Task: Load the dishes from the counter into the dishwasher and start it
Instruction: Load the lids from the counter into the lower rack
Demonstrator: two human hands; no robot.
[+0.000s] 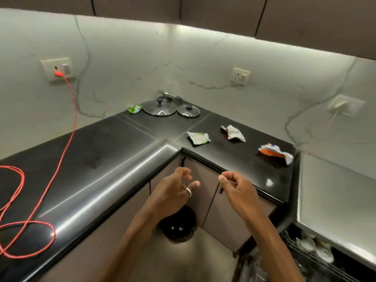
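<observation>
We stand at the corner of a black L-shaped tabletop [114, 151], the biggest thing before us, with the open dishwasher rack [317, 249] at our lower right, some pale dishes seemingly already in it. An orange cable [69, 110] runs from a wall socket and coils on the left run. The dishes left to load are a large glass lid [159, 107] and a small glass lid [188, 110], side by side in the far corner, well apart from our hands. Crumpled wrappers [199, 138] lie on the right run.

Our left hand [175, 190] hangs in front of the cabinets, fingers loosely curled, holding nothing. Our right hand [238, 190] pinches thumb to forefinger; whether it holds anything, we cannot tell.

Reaching deep, we could knock the lids together, or carry a wrapper into the rack by mistake.
</observation>
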